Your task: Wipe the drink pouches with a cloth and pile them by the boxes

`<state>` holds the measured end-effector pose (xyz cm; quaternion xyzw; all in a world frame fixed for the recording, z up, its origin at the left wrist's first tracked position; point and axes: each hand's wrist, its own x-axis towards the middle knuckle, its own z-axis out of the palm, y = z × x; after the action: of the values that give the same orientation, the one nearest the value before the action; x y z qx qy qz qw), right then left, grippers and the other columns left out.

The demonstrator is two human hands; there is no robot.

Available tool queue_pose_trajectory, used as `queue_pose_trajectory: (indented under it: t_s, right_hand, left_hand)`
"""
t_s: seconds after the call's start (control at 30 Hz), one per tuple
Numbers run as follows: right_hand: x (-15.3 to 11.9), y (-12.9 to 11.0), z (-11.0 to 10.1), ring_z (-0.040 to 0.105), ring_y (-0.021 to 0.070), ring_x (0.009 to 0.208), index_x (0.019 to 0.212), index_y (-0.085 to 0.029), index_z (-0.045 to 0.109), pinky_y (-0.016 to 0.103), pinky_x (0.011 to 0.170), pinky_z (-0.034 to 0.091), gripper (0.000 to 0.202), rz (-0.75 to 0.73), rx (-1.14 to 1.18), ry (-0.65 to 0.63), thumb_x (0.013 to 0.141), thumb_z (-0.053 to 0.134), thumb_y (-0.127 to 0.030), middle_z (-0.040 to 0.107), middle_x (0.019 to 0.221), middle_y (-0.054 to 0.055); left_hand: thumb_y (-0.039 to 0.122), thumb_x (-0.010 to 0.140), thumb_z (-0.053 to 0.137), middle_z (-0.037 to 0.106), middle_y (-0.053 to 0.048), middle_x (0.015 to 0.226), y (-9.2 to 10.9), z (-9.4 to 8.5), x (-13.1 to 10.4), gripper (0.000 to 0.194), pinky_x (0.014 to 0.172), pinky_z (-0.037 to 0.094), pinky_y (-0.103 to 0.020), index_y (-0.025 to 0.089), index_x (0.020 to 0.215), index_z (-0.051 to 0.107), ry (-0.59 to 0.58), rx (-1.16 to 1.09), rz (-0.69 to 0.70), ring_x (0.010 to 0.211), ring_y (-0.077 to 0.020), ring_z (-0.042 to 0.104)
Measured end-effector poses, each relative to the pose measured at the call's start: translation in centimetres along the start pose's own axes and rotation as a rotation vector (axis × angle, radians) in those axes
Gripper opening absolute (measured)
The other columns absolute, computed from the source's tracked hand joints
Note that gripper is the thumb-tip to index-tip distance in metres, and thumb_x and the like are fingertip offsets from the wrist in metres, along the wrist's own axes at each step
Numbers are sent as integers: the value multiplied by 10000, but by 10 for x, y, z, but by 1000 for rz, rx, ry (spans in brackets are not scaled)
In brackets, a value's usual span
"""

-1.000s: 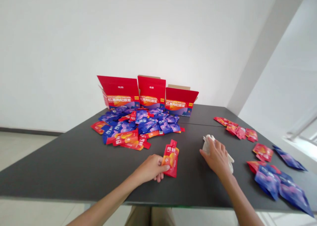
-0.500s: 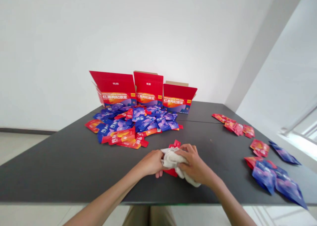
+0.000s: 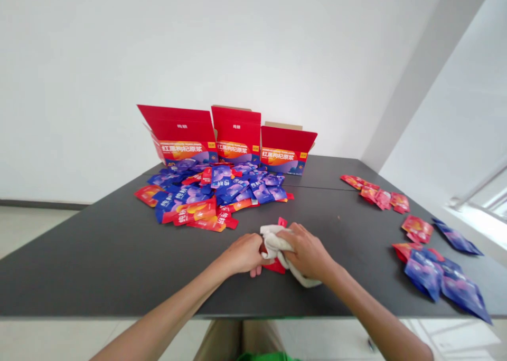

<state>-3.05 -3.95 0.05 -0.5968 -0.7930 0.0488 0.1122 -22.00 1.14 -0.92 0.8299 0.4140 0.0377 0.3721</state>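
Near the front edge of the dark table, my left hand (image 3: 247,254) is closed on a red pouch (image 3: 276,267), which is mostly covered by the hands and a cloth. My right hand (image 3: 307,251) grips a whitish cloth (image 3: 295,271) and presses it on the pouch, right beside my left fingers. The cloth's loose end hangs toward the table's front edge. A red tip of the pouch shows beyond the cloth.
Blue and red pouches (image 3: 190,195) lie heaped at centre left. Behind them stand three red boxes (image 3: 188,151), (image 3: 237,151), (image 3: 283,158) with raised flaps. More red pouches (image 3: 417,228) and blue pouches (image 3: 423,274) lie along the right side of the table (image 3: 99,260).
My right hand and the cloth have shifted slightly over the red pouch, hiding more of its far end. The view has tilted slightly downward.
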Motion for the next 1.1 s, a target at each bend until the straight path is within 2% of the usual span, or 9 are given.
queue_pose_trajectory:
  t_s: [0.1,0.23,0.27,0.4,0.57,0.73,0.9,1.03,1.1]
  right_hand:
    - [4,2,-3,448,189,978,1146,-276,536,260,761,366,319,116,-74,-15,847,436,-226,485,1021,55]
    - [4,-5,0,431,188,1014,1132,-292,516,261,763,377,317,-82,-32,-27,824,464,-240,461,1098,47]
    - [4,-6,1,430,191,1014,1129,-295,513,264,755,382,315,-88,-35,-19,824,461,-240,459,1099,47]
    - [4,-8,0,430,211,1011,1119,-262,520,274,727,395,299,113,-106,-6,836,432,-220,475,1037,68]
    - [1,-15,-1,419,209,1023,1103,-277,517,282,747,411,305,-48,-53,-36,811,459,-214,459,1096,65]
    - [3,-17,-3,417,227,1031,1131,-261,509,285,727,420,326,142,-135,-22,827,426,-179,472,1064,85]
    - [3,-19,-3,420,213,1028,1122,-271,504,271,734,413,321,-19,-79,-62,815,450,-192,461,1105,74]
    - [6,-14,-3,422,212,1028,1136,-263,504,278,756,405,323,78,-100,-50,833,425,-182,476,1057,72]
    - [4,-16,-3,421,212,1033,1120,-258,513,274,755,404,319,56,-94,-44,823,436,-175,475,1067,74]
  left_hand:
    - [386,752,526,661,-13,535,1,-2,0,311,523,440,-189,156,563,616,-14,32,-35,480,-122,614]
    - [275,742,499,673,-6,563,-1,0,0,204,511,437,-196,165,657,648,5,29,-38,495,-131,625]
    - [260,740,491,673,-5,567,-1,0,0,197,506,435,-197,166,674,651,9,27,-42,491,-132,624]
    - [356,761,490,661,-19,540,-1,1,0,293,517,436,-206,159,595,629,0,43,-52,488,-138,619]
    - [230,726,456,679,-15,578,0,-1,1,231,522,428,-197,160,661,666,-26,67,-52,501,-128,622]
    - [364,759,487,665,-11,547,0,-2,1,289,520,421,-191,161,615,634,-7,79,-50,496,-128,617]
    - [259,740,483,670,-4,556,-1,1,-1,213,516,415,-193,167,622,635,7,74,-50,483,-123,609]
    - [351,756,497,656,0,533,1,1,-3,270,517,410,-194,168,603,623,45,70,-64,484,-125,608]
    - [319,749,492,652,6,530,2,0,-4,249,520,407,-192,172,598,624,46,72,-67,492,-124,611]
